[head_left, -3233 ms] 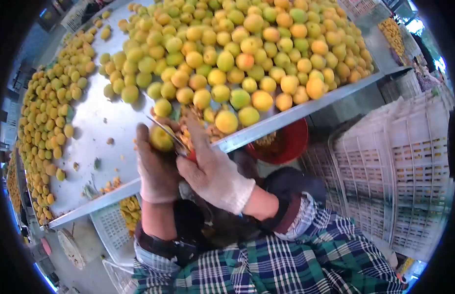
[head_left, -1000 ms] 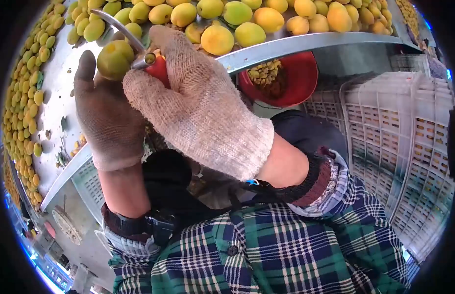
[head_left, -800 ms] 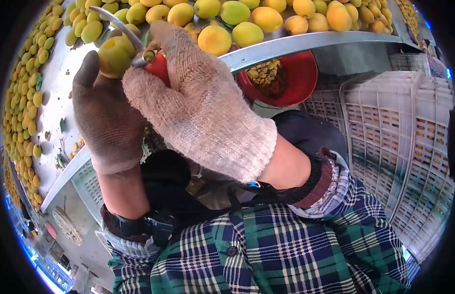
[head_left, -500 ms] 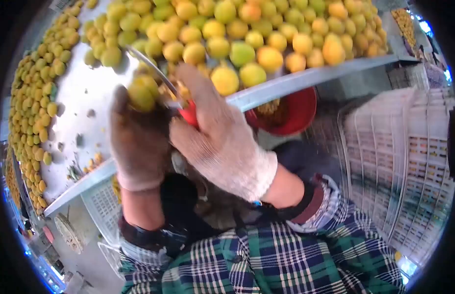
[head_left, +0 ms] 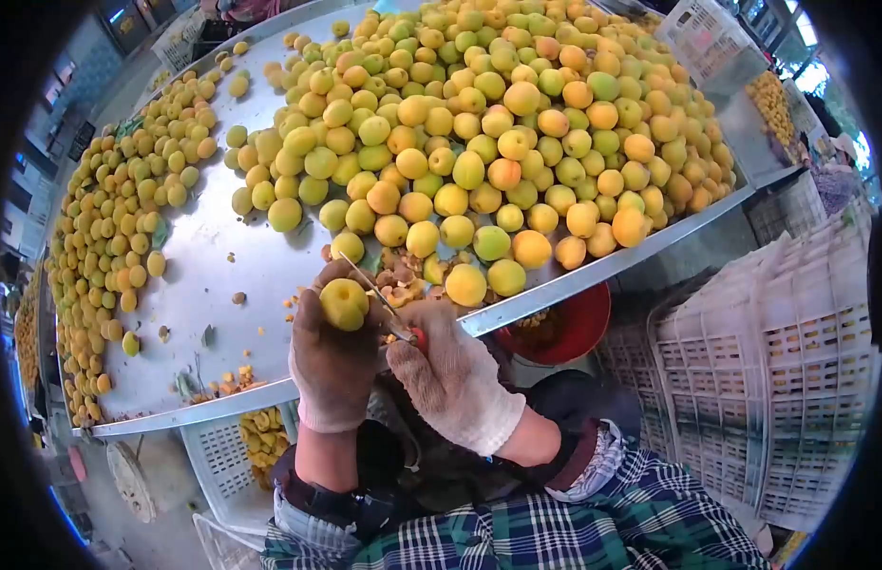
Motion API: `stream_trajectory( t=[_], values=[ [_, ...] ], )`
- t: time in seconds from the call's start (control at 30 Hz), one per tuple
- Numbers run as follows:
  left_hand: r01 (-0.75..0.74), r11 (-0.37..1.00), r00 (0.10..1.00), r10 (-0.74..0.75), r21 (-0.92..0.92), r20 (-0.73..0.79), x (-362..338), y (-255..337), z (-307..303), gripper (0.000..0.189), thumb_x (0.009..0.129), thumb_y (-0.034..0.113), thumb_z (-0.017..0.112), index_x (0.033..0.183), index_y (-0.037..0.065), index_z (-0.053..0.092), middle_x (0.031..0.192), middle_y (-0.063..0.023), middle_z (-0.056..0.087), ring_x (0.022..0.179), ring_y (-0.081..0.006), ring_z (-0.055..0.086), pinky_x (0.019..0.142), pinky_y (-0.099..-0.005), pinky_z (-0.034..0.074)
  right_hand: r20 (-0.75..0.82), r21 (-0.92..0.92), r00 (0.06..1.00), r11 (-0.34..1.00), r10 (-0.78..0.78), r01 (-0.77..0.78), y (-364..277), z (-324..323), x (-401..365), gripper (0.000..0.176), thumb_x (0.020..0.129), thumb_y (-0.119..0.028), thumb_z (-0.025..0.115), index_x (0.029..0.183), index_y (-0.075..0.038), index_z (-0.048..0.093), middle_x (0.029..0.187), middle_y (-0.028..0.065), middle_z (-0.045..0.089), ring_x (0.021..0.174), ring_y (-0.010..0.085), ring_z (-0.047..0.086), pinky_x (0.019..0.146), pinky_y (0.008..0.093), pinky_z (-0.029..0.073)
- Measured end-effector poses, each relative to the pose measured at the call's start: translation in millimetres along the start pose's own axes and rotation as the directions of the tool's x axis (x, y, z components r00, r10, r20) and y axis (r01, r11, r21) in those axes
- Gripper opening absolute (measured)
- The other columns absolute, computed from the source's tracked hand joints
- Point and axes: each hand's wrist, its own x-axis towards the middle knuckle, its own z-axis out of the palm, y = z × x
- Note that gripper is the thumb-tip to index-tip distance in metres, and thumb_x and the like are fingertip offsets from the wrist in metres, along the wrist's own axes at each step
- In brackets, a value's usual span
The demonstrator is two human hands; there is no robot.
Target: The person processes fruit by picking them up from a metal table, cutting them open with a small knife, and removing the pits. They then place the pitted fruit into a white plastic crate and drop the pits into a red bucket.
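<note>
My left hand, in a soiled knit glove, is closed around a yellow-green apricot. A dent or groove shows on the fruit's upper face. In my right hand, also gloved, is a small knife with a red handle, its thin blade pointing up and left, close beside the apricot. Both hands are just above the near edge of a metal table. Beyond them lies a big heap of apricots, with brownish pits and scraps at its near side.
A second band of apricots runs along the table's left side. Below the edge are a red bucket and a white crate holding cut fruit pieces. Stacked white plastic crates stand at my right. Leaf bits lie on the table.
The view has tilted up, showing more of the heap and table. My hands appear lower in the frame, still holding the apricot and the knife.
</note>
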Motion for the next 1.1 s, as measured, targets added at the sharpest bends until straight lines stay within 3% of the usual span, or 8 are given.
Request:
stream_trajectory(
  t=[0.23, 0.3, 0.43, 0.57, 0.73, 0.83, 0.93, 1.1],
  values=[
    [0.000, 0.997, 0.995, 0.008, -0.080, 0.100, 0.5, -3.3, -4.7, 0.036, 0.106, 0.022, 0.035, 0.131, -0.001, 0.047, 0.112, -0.0124, 0.060, 0.091, -0.0192, 0.061, 0.081, -0.0313, 0.053, -0.052, -0.254, 0.972, 0.944, -0.231, 0.211, 12.9, 17.3, -8.6, 0.023, 0.099, -0.021, 0.047, 0.112, -0.002, 0.048, 0.103, 0.0160, 0.057, 0.093, 0.0335, 0.061, 0.078, 0.0364, 0.051],
    [0.022, 0.999, 0.996, -0.018, -0.049, 0.087, 1.4, -3.8, -6.6, 0.044, 0.103, 0.036, 0.039, 0.132, 0.004, 0.048, 0.114, -0.0104, 0.060, 0.096, -0.0218, 0.059, 0.087, -0.0363, 0.049, 0.097, -0.002, 0.991, 0.996, 0.087, -0.087, 2.9, 10.4, -8.5, 0.023, 0.100, -0.018, 0.042, 0.115, -0.001, 0.048, 0.110, 0.0148, 0.056, 0.102, 0.0299, 0.058, 0.087, 0.0332, 0.050],
    [0.105, 0.980, 0.994, -0.100, -0.170, 0.035, -0.1, -2.5, -5.7, 0.047, 0.101, 0.043, 0.041, 0.129, 0.007, 0.050, 0.110, -0.0084, 0.060, 0.095, -0.0233, 0.058, 0.088, -0.0392, 0.047, 0.341, -0.355, 0.894, 0.920, 0.291, -0.164, -29.8, -7.4, 6.2, 0.027, 0.102, -0.015, 0.036, 0.122, 0.000, 0.046, 0.114, 0.0143, 0.055, 0.112, 0.0282, 0.055, 0.101, 0.0320, 0.045],
    [0.110, 0.983, 0.993, -0.103, -0.149, 0.055, -5.3, -2.2, 1.9, 0.046, 0.100, 0.045, 0.041, 0.126, 0.008, 0.051, 0.104, -0.0070, 0.059, 0.090, -0.0213, 0.056, 0.084, -0.0374, 0.047, 0.111, -0.462, 0.969, 0.852, -0.219, 0.246, 16.5, 21.7, -18.1, 0.028, 0.101, -0.021, 0.039, 0.120, -0.002, 0.046, 0.109, 0.0160, 0.056, 0.103, 0.0318, 0.056, 0.094, 0.0381, 0.046],
    [0.126, 0.973, 0.990, -0.112, -0.193, 0.080, -11.6, -4.9, 7.4, 0.047, 0.099, 0.047, 0.045, 0.125, 0.008, 0.051, 0.103, -0.0068, 0.059, 0.087, -0.0210, 0.055, 0.081, -0.0351, 0.048, -0.055, -0.221, 0.990, 0.968, -0.131, 0.116, 6.3, 26.8, -4.4, 0.029, 0.096, -0.029, 0.052, 0.107, -0.003, 0.047, 0.087, 0.0221, 0.060, 0.078, 0.0447, 0.060, 0.063, 0.0508, 0.048],
    [-0.035, 0.990, 0.998, 0.028, 0.136, 0.052, -10.0, -9.0, 2.4, 0.050, 0.098, 0.046, 0.047, 0.128, 0.006, 0.049, 0.106, -0.0063, 0.059, 0.090, -0.0190, 0.056, 0.083, -0.0334, 0.048, -0.033, -0.150, 0.998, 0.987, -0.059, 0.053, 15.5, 32.4, -0.7, 0.030, 0.096, -0.029, 0.050, 0.109, -0.002, 0.048, 0.089, 0.0218, 0.061, 0.079, 0.0430, 0.061, 0.064, 0.0505, 0.049],
    [-0.221, 0.756, 0.975, 0.166, 0.616, 0.145, -4.8, -1.7, 1.8, 0.065, 0.093, 0.052, 0.055, 0.133, 0.001, 0.044, 0.107, -0.0092, 0.059, 0.095, -0.0140, 0.056, 0.083, -0.0284, 0.047, 0.082, -0.351, 0.996, 0.936, 0.038, -0.007, 4.8, 19.2, 7.6, 0.036, 0.098, -0.029, 0.043, 0.118, 0.001, 0.048, 0.095, 0.0189, 0.063, 0.079, 0.0350, 0.066, 0.063, 0.0445, 0.053],
    [-0.275, 0.756, 0.951, 0.304, 0.594, 0.053, -14.5, 2.1, 4.9, 0.060, 0.097, 0.047, 0.049, 0.130, -0.002, 0.046, 0.098, -0.0098, 0.062, 0.090, -0.0150, 0.058, 0.082, -0.0277, 0.048, 0.257, -0.477, 0.966, 0.866, -0.023, 0.148, -17.6, 11.5, 5.5, 0.041, 0.098, -0.031, 0.044, 0.120, 0.003, 0.049, 0.100, 0.0205, 0.064, 0.083, 0.0341, 0.066, 0.063, 0.0436, 0.055]
  ],
)
